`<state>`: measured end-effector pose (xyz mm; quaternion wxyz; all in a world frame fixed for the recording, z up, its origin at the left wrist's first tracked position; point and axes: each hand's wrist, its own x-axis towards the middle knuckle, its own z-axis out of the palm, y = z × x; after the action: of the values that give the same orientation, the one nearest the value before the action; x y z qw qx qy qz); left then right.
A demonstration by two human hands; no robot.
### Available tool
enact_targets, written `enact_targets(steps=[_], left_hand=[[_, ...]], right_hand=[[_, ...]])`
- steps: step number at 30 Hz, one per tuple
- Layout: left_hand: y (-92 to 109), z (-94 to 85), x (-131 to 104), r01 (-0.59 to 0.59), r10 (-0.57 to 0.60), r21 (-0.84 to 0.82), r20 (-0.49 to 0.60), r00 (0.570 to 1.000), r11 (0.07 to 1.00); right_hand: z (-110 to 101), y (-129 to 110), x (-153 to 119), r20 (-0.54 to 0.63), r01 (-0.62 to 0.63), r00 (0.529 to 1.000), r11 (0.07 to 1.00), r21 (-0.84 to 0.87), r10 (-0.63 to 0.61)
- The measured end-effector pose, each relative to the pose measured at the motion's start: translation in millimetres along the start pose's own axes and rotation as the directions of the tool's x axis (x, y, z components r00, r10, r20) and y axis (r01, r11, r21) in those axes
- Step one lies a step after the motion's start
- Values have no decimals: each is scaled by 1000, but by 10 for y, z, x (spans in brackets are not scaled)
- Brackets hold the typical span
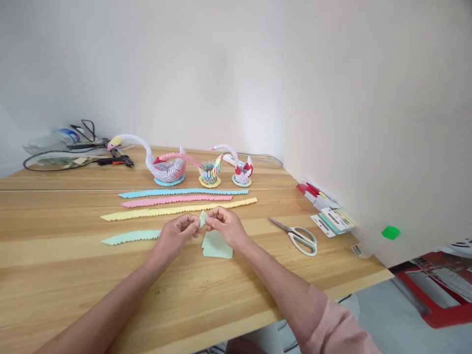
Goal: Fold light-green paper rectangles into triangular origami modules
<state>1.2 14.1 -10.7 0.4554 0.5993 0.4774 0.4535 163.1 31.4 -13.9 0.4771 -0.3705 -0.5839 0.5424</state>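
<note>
Mint-green paper piece (202, 219), pinched between left hand (180, 230) and right hand (226, 227), looks partly folded, with flat sheets (218, 247) unworked and a short pleated strip (131, 236) assembled left of them.

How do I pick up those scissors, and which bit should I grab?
Take the scissors by their pale handle loops, probably best coming from the near right side. They lie flat on the table with the loops toward that side, while the blades point left and away, so your fingers should stay clear of the tip.
</note>
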Motion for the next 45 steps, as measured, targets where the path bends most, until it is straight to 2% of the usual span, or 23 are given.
enact_targets(steps=[4, 11, 16, 20, 23, 27, 33, 38, 42, 45], left_hand=[[15, -2, -1, 10, -13, 42, 61, 998, 999], [2, -13, -31, -81, 86, 189, -18, 996, 979], [-51, -13, -1, -30, 30, 32, 8, 1000, 999], [-42, -24, -3, -54, 56, 55, -23, 998, 997], [27, -30, -30, -86, 87, 94, -2, 996, 992], [107, -8, -44, -38, 38, 22, 17, 999, 999], [109, 21, -21, 12, -11, -98, 8, 1000, 995], [90, -6, -20, 14, -12, -102, 20, 1000, 995], [68, -22, -11, -1, 5, -123, 30, 1000, 992], [61, -19, -9, -3, 8, -141, 35, 999, 990]], right_hand=[[-4, -14, -2, -48, -27, 998, 1000, 9, 28], [14, -18, 5, -48, -17, 999, 999, 32, 18], [10, -15, 5, -6, -10, 1000, 999, 31, 10], [26, -34, -9, -8, 11, 1000, 1000, 6, -11], [36, -46, -13, -36, 15, 999, 1000, -9, -15], [43, -49, -11, -60, 9, 998, 1000, -25, -11], [53, -33, -19, -13, 41, 999, 998, -40, -42], [48, -43, -37, -2, 66, 998, 996, -66, -66], [31, -86, -65, 32, 134, 991, 984, -116, -131], [16, -103, -74, 51, 128, 991, 985, -117, -123]])
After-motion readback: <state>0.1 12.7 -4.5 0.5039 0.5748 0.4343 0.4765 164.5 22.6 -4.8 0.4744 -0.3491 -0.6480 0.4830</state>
